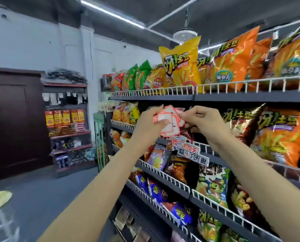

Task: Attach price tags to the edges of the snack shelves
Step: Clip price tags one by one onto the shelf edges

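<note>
Tags (pixel 169 122): a fanned stack of white cards with red borders, held up in front of the second shelf. Left hand (pixel 152 119) grips the stack; right hand (pixel 200 120) pinches its right-hand cards. Above the tags, top shelf (pixel 163 98) holds yellow, green and orange chip bags (pixel 181 65) behind a wire rail. Below the tags, lower shelves (pixel 170 185) hold purple, blue and green snack packs.

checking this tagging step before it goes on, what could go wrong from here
1. The tags form a loose fan held between the left hand and right hand; peeling one off could spill the rest.
2. Both hands are raised in front of the shelves, so dropped tags might land among the bags below.
</note>
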Tool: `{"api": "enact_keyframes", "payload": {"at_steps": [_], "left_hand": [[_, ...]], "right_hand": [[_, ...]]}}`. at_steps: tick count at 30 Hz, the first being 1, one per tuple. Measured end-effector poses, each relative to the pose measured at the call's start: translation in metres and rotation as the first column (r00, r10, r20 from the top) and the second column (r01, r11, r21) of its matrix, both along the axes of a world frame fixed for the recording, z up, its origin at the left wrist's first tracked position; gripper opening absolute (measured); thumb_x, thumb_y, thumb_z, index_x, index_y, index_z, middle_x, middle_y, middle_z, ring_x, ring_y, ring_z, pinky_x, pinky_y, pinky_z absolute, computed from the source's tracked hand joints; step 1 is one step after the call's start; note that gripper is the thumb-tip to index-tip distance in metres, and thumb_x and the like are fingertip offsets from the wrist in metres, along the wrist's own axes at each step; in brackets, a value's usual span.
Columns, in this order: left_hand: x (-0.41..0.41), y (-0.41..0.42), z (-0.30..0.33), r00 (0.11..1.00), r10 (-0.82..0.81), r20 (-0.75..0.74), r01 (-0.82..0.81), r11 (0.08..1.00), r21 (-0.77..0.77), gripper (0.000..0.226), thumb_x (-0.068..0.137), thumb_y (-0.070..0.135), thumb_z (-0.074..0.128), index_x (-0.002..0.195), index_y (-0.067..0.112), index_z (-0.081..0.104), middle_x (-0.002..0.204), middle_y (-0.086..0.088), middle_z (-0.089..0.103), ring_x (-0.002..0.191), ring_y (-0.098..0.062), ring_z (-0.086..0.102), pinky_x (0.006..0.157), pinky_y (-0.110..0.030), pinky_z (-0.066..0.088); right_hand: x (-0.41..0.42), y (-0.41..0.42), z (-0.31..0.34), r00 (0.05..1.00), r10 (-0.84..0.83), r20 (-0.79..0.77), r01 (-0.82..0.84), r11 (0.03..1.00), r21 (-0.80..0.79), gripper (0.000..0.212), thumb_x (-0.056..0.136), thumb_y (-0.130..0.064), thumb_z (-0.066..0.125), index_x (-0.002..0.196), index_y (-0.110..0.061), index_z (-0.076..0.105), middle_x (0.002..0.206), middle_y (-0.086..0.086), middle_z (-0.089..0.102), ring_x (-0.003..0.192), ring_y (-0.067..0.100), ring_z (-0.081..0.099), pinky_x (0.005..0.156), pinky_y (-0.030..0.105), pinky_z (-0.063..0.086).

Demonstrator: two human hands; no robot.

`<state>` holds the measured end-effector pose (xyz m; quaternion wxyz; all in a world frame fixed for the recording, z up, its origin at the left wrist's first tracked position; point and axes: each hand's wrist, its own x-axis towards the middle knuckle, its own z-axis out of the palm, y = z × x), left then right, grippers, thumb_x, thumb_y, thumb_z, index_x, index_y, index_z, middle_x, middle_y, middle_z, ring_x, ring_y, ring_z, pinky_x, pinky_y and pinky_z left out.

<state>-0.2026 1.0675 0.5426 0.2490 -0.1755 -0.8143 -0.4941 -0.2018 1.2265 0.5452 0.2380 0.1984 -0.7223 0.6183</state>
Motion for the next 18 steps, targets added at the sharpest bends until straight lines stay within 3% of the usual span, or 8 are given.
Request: {"api": "enact_keyframes", "payload": {"at_steps": [1,2,3,5,8,13,16,18], "left_hand": [[-0.010,-0.012,-0.001,1.000,0.007,-0.005,-0.007,1.000,-0.015,0.038,0.092,0.016,0.056,0.129,0.014,0.050,0.122,0.003,0.054,0.102,-0.010,0.055,0.088,-0.011,0.041],[-0.021,-0.023,-0.002,1.000,0.015,-0.013,-0.016,0.999,-0.030,0.039,0.093,0.017,0.054,0.131,0.015,0.048,0.122,0.005,0.051,0.097,-0.006,0.053,0.075,-0.004,0.036],[-0.034,-0.034,-0.003,1.000,0.023,-0.021,-0.024,0.999,-0.036,0.040,0.094,0.018,0.052,0.134,0.016,0.045,0.128,0.004,0.049,0.101,-0.007,0.051,0.073,-0.004,0.030],[-0.062,-0.057,-0.007,0.999,0.038,-0.031,-0.039,0.999,-0.024,0.041,0.095,0.019,0.050,0.135,0.016,0.042,0.140,0.001,0.044,0.124,-0.013,0.043,0.084,-0.012,0.026],[-0.110,-0.085,-0.012,0.998,0.054,-0.021,-0.054,0.998,0.022,0.040,0.095,0.018,0.052,0.134,0.015,0.044,0.141,-0.001,0.044,0.129,-0.015,0.039,0.088,-0.016,0.026],[-0.193,-0.120,-0.013,1.000,0.022,0.001,-0.022,0.998,0.067,0.043,0.095,0.020,0.052,0.136,0.016,0.042,0.143,0.000,0.042,0.130,-0.015,0.038,0.092,-0.020,0.027],[-0.242,-0.140,-0.009,1.000,0.006,0.019,-0.008,0.993,0.115,0.043,0.094,0.021,0.053,0.136,0.017,0.042,0.143,-0.001,0.041,0.130,-0.016,0.039,0.100,-0.024,0.031],[-0.273,-0.154,-0.006,1.000,0.011,0.020,-0.013,0.992,0.127,0.041,0.093,0.020,0.055,0.133,0.015,0.045,0.137,-0.003,0.046,0.124,-0.019,0.045,0.102,-0.029,0.036]], "right_hand": [[-0.009,-0.013,-0.002,1.000,0.002,0.006,-0.002,1.000,0.004,0.017,0.083,-0.013,0.069,0.067,-0.009,0.063,0.065,0.008,0.065,0.054,0.009,0.058,0.054,0.020,0.048],[-0.020,-0.026,-0.003,1.000,-0.002,0.004,0.002,1.000,0.011,0.018,0.085,-0.012,0.066,0.069,-0.006,0.061,0.068,0.011,0.066,0.057,0.012,0.059,0.055,0.020,0.049],[-0.031,-0.036,-0.003,1.000,-0.014,-0.004,0.014,1.000,0.019,0.018,0.087,-0.011,0.064,0.071,-0.004,0.059,0.072,0.015,0.066,0.060,0.015,0.060,0.055,0.020,0.051],[-0.058,-0.054,-0.003,0.997,-0.079,-0.026,0.080,0.996,0.041,0.018,0.089,-0.012,0.061,0.074,-0.004,0.056,0.080,0.016,0.068,0.069,0.023,0.064,0.061,0.026,0.055],[-0.101,-0.078,0.000,0.985,-0.155,-0.070,0.160,0.985,0.071,0.017,0.090,-0.013,0.060,0.075,-0.008,0.056,0.081,0.011,0.068,0.078,0.026,0.066,0.077,0.045,0.056],[-0.180,-0.112,0.009,0.967,-0.208,-0.145,0.227,0.965,0.130,0.007,0.087,-0.007,0.063,0.089,-0.010,0.057,0.077,0.011,0.069,0.070,0.021,0.068,0.070,0.038,0.057],[-0.230,-0.130,0.013,0.952,-0.240,-0.191,0.278,0.938,0.207,0.020,0.087,-0.010,0.063,0.106,-0.016,0.061,0.083,0.006,0.069,0.076,0.020,0.068,0.074,0.043,0.057],[-0.258,-0.142,0.018,0.937,-0.258,-0.236,0.315,0.917,0.245,0.018,0.087,-0.008,0.062,0.101,-0.018,0.066,0.082,0.000,0.067,0.078,0.015,0.066,0.074,0.040,0.057]]}}
